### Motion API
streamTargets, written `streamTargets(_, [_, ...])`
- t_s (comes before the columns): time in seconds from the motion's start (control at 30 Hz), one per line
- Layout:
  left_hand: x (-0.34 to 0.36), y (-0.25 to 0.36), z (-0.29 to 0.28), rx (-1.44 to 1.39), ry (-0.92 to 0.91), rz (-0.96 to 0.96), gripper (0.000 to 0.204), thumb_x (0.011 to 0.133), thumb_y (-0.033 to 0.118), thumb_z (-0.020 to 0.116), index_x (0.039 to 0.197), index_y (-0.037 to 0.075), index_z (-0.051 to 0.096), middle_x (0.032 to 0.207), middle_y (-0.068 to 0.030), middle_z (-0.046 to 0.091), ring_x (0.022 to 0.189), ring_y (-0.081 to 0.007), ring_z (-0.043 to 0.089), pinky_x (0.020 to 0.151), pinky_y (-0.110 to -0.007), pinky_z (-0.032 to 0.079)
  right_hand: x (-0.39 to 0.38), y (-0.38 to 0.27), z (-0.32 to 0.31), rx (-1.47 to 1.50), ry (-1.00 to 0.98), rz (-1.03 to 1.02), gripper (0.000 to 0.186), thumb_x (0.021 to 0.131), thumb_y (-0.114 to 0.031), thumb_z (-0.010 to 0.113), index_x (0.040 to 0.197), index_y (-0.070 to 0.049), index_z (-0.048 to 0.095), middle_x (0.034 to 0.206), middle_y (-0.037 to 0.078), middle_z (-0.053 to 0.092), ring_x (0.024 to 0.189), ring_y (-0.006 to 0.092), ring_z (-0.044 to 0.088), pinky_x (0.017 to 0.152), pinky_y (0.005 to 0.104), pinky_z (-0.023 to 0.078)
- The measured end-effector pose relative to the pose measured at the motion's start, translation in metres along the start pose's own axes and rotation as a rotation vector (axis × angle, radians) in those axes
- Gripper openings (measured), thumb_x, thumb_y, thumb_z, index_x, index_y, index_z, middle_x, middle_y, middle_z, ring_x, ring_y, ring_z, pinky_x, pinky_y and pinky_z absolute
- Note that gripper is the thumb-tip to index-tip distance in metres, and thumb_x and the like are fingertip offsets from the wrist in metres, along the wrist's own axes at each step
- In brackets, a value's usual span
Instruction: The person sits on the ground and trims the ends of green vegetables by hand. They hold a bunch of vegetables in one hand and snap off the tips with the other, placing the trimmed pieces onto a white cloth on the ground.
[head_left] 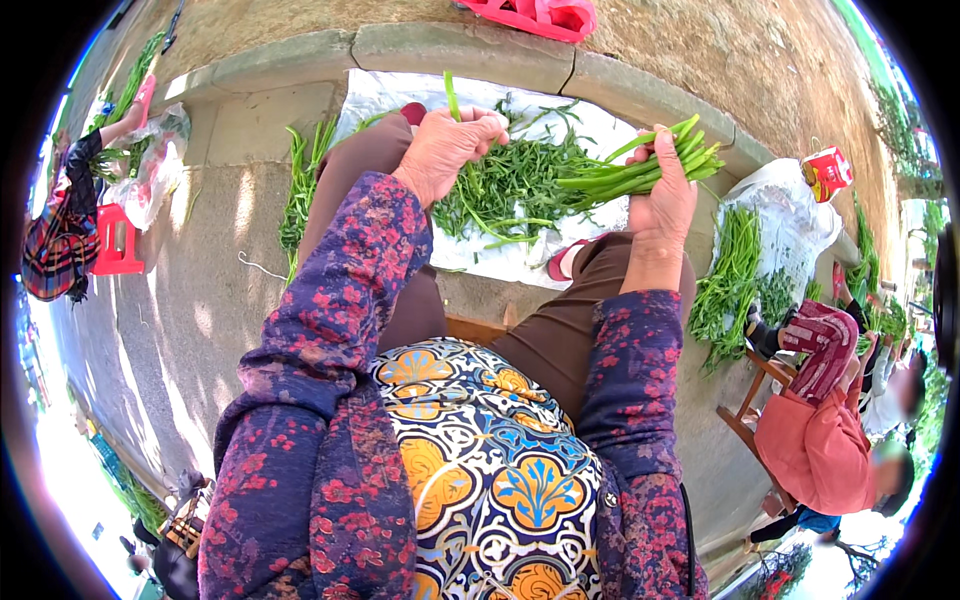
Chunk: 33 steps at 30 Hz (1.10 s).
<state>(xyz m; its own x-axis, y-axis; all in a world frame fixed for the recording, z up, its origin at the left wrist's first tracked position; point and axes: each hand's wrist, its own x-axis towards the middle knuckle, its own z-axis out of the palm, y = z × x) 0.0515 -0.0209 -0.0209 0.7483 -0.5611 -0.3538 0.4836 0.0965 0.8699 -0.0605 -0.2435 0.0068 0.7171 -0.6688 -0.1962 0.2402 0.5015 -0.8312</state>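
Observation:
My left hand [450,150] is closed in a pinch on a single green vegetable stalk [452,98], whose pale end sticks up above the fingers. My right hand [662,195] grips a bunch of green stalks [625,180], their cut-looking ends fanned out to the right. Below and between both hands, a heap of loose green leaves [525,170] lies on a white plastic sheet [390,92] spread on the ground. A few long stems trail over the heap's near side.
More leafy stalks lie left of my knee [300,200] and to the right [730,270], beside another white sheet [785,210]. A red can-like container [826,174] stands there. A concrete curb [460,55] runs behind. Seated people [825,440] are at right; a red stool [117,240] is at left.

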Motion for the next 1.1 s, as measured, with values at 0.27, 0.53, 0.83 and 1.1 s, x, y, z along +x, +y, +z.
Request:
streamTargets(0.27, [0.001,0.002,-0.008,0.073,0.076,0.053,0.012,0.083,0.007,0.065,0.093,0.002,0.063,0.083,0.0002,0.063,0.064,-0.0031,0.047,0.056,-0.017,0.036,0.002,-0.010,-0.011,-0.062,0.067,-0.012,0.014,0.082,-0.009,0.069,0.090,-0.005,0.059,0.073,0.003,0.057,0.061,0.0124,0.054,0.054,0.0262,0.046])
streamTargets(0.53, [-0.007,0.004,0.018,0.257,0.007,0.092,0.022,0.083,0.011,0.066,0.103,0.001,0.065,0.090,-0.0014,0.068,0.076,-0.0046,0.055,0.069,-0.019,0.043,-0.005,0.004,0.003,-0.117,0.011,0.060,0.014,0.079,-0.008,0.071,0.087,-0.004,0.061,0.071,0.003,0.059,0.059,0.0119,0.054,0.052,0.0237,0.043])
streamTargets(0.83, [-0.019,-0.012,0.043,0.402,-0.135,0.047,0.025,0.082,0.021,0.070,0.098,0.001,0.069,0.083,0.0030,0.064,0.071,-0.0029,0.052,0.066,-0.019,0.042,-0.012,0.017,0.014,-0.183,-0.014,0.168,0.015,0.080,-0.013,0.072,0.086,-0.005,0.061,0.072,0.003,0.058,0.060,0.0125,0.054,0.054,0.0259,0.044])
streamTargets(1.1, [-0.022,-0.007,0.053,0.530,-0.183,0.072,0.020,0.085,0.018,0.063,0.092,-0.001,0.069,0.076,0.0003,0.066,0.066,-0.0039,0.051,0.060,-0.021,0.042,-0.014,0.020,0.018,-0.193,-0.024,0.136,0.013,0.077,-0.011,0.074,0.080,-0.005,0.062,0.068,0.000,0.058,0.056,0.0085,0.051,0.051,0.0227,0.040])
